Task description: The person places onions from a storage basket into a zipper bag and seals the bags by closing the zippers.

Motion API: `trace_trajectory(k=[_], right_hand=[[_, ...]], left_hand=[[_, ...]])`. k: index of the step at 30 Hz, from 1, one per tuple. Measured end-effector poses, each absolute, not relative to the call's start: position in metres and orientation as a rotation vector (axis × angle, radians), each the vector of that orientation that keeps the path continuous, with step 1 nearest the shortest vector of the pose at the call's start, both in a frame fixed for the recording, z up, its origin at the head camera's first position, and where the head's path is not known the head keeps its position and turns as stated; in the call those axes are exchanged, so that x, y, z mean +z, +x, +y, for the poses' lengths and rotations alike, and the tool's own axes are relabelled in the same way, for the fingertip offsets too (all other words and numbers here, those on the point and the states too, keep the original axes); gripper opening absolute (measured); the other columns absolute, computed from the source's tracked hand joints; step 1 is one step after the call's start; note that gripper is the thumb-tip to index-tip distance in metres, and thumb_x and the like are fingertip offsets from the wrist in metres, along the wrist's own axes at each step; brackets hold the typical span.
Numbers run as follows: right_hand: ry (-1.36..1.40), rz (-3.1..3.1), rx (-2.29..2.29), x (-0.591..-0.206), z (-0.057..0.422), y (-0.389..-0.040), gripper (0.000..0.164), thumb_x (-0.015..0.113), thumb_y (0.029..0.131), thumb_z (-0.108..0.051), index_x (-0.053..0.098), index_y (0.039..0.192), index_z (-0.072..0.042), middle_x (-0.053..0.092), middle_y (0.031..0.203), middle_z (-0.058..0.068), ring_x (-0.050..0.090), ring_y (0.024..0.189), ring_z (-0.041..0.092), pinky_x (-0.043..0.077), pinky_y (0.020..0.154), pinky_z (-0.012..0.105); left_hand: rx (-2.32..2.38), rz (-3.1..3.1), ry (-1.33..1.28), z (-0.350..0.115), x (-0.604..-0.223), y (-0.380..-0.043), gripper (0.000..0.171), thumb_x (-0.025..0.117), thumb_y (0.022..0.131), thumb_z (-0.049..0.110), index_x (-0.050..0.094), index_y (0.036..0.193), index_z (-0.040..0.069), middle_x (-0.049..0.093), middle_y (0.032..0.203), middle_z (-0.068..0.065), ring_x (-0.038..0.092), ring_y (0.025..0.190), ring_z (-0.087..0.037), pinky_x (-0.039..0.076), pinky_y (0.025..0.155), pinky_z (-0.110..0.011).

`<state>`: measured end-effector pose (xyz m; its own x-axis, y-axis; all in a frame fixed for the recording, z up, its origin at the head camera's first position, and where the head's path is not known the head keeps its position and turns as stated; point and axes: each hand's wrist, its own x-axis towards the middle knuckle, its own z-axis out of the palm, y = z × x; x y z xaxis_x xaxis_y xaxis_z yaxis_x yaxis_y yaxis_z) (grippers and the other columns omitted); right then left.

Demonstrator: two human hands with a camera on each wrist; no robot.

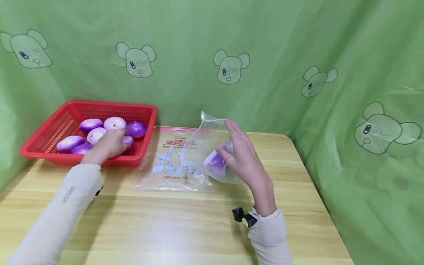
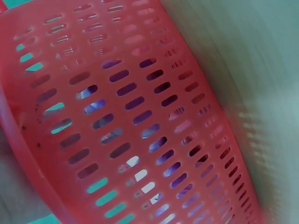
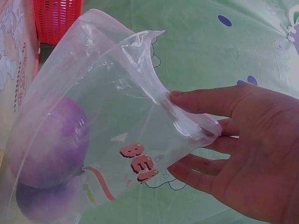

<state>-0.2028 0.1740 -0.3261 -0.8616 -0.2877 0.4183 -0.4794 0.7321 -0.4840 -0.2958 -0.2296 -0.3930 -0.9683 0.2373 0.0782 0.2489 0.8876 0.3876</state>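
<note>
My left hand (image 1: pixel 110 145) is inside the red basket (image 1: pixel 150 127), its thumb and fingers around a purple onion (image 1: pixel 128 140) near the front right. In the left wrist view, the basket's slotted wall (image 2: pixel 135 102) hides the fingertips. Several more purple onions (image 1: pixel 70 142) lie in the basket. My right hand (image 1: pixel 246 158) pinches the rim of a clear slider zip bag (image 3: pixel 117 135), which stands with its mouth open. Through its film, two purple onions (image 3: pixel 51 140) show low in the bag in the right wrist view.
A flat clear zip bag (image 1: pixel 172 151) with printed cartoon figures and a red top strip lies on the wooden table (image 1: pixel 159 228) between the basket and the held bag. Green cloth (image 1: pixel 185 73) with bear-head drawings hangs behind and to the sides.
</note>
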Motion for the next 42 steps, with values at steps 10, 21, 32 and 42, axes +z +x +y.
trace_trajectory(k=[10, 21, 32, 42], right_hand=[[0.606, -2.627, 0.842, -0.328, 0.172, -0.203, 0.083, 0.074, 0.088, -0.01, 0.026, 0.156, -0.006, 0.023, 0.163, 0.01, 0.023, 0.149, 0.027, 0.021, 0.12, 0.045], [0.605, -2.608, 0.852, -0.327, 0.175, -0.203, 0.083, 0.074, 0.088, -0.008, 0.027, 0.156, -0.006, 0.024, 0.163, 0.01, 0.023, 0.149, 0.026, 0.022, 0.12, 0.045], [0.596, -2.629, 0.835, -0.326, 0.172, -0.203, 0.082, 0.073, 0.088, -0.004, 0.027, 0.156, -0.006, 0.022, 0.163, 0.01, 0.023, 0.149, 0.027, 0.023, 0.12, 0.045], [0.605, -2.639, 0.847, -0.328, 0.173, -0.203, 0.083, 0.072, 0.089, -0.005, 0.025, 0.157, -0.007, 0.022, 0.163, 0.009, 0.022, 0.149, 0.028, 0.022, 0.12, 0.045]], left_hand=[[-0.78, -2.891, -0.258, -0.222, -0.392, -0.281, 0.042, 0.063, 0.094, 0.013, 0.053, 0.127, -0.011, 0.06, 0.112, -0.033, 0.058, 0.101, -0.05, 0.045, 0.089, -0.063], [-0.892, -2.611, -0.079, -0.208, -0.392, -0.259, 0.047, 0.065, 0.096, 0.024, 0.053, 0.13, -0.006, 0.063, 0.106, -0.032, 0.06, 0.097, -0.053, 0.044, 0.083, -0.063], [-0.949, -2.392, -0.056, -0.194, -0.386, -0.236, 0.043, 0.071, 0.092, 0.015, 0.056, 0.127, -0.004, 0.065, 0.111, -0.03, 0.062, 0.097, -0.047, 0.045, 0.084, -0.059], [-1.045, -2.342, -0.112, -0.181, -0.371, -0.228, 0.044, 0.074, 0.09, 0.016, 0.057, 0.128, -0.001, 0.066, 0.116, -0.021, 0.06, 0.091, -0.034, 0.045, 0.079, -0.044]])
